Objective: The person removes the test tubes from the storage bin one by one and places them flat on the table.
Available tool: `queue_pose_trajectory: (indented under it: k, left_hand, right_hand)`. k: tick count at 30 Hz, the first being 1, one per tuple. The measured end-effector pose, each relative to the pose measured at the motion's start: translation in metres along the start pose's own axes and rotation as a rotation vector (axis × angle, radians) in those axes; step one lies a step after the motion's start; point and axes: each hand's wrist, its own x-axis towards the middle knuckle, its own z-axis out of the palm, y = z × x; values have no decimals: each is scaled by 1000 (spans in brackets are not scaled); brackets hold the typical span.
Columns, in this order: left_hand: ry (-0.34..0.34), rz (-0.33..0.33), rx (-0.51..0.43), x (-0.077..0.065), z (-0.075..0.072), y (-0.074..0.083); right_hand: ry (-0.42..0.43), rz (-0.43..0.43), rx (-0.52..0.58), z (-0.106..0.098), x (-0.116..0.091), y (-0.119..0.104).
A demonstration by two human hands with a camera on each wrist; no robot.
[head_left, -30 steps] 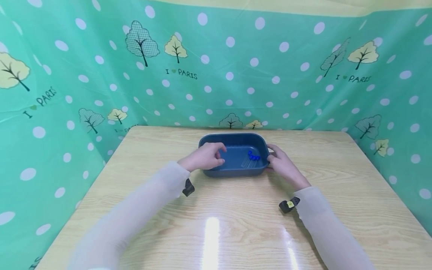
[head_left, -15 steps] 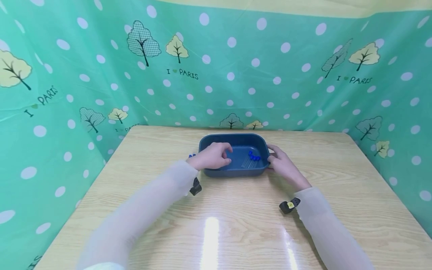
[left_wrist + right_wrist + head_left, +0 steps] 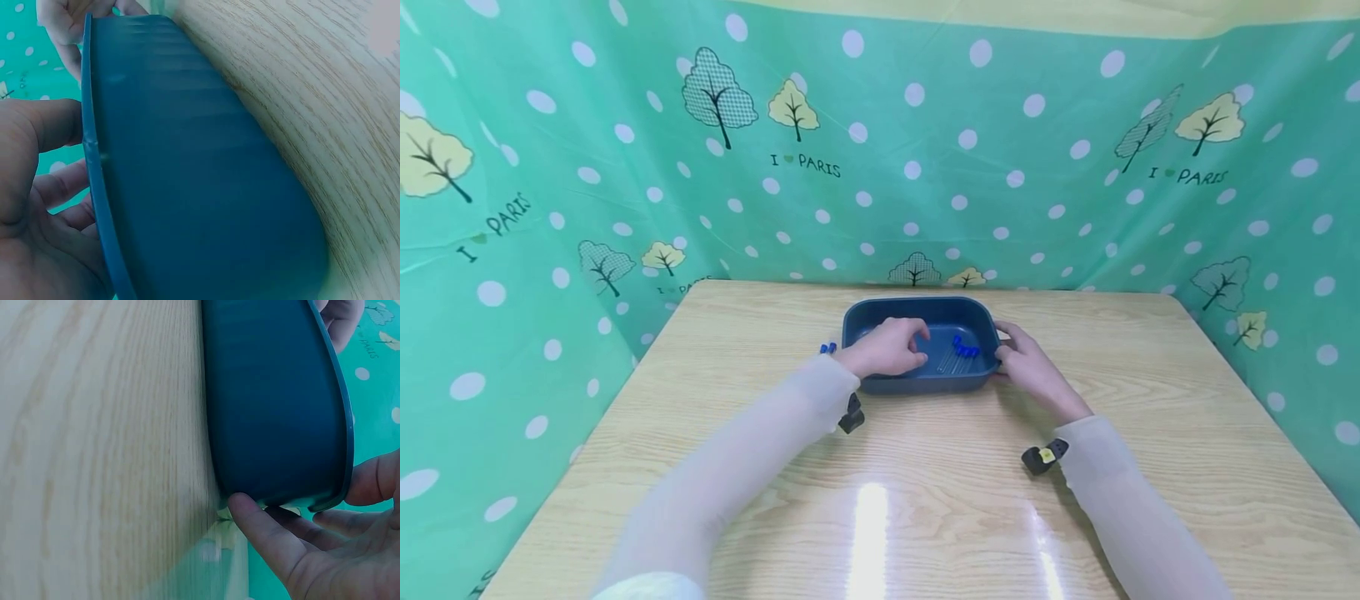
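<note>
A dark blue oblong plastic box [image 3: 932,385] stands on the table. Inside it, towards the right end, lie several thin clear tubes [image 3: 966,352] with blue caps. My left hand [image 3: 891,346] reaches over the box from the left, thumb and bent forefinger apart, with nothing visible between them; in the left wrist view the box's near wall hides part of its fingers. My right hand [image 3: 1032,367] grips the box's right end. The right wrist view shows its thumb at the rim and its other fingers [image 3: 265,534] round the outer end wall.
Just left of the box, blue caps [image 3: 827,348] show beside my left wrist, partly hidden by it. The wooden table [image 3: 940,467] reaches back to a green dotted cloth [image 3: 880,167] that hangs behind and at both sides.
My left hand has moved right, from the box's left end to over its middle, uncovering the blue caps at the left. My right hand and the box have stayed in place.
</note>
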Motion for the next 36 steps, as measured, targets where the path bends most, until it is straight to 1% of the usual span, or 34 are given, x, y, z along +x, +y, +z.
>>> queue_pose_trajectory:
  k: [13, 19, 23, 31, 36]
  left_hand:
    - [-9, -5, 4, 10, 8, 4]
    - [-8, 9, 9, 14, 12, 6]
    - [-19, 14, -4, 18, 14, 7]
    - [-22, -7, 18, 20, 14, 11]
    - [-27, -15, 13, 21, 15, 15]
  right_hand:
    - [-2, -7, 12, 1, 2, 1]
    - [-7, -2, 7, 0, 2, 2]
    - [-3, -6, 4, -1, 2, 2]
    - [-8, -5, -9, -2, 1, 1]
    - [-9, -8, -12, -1, 1, 0]
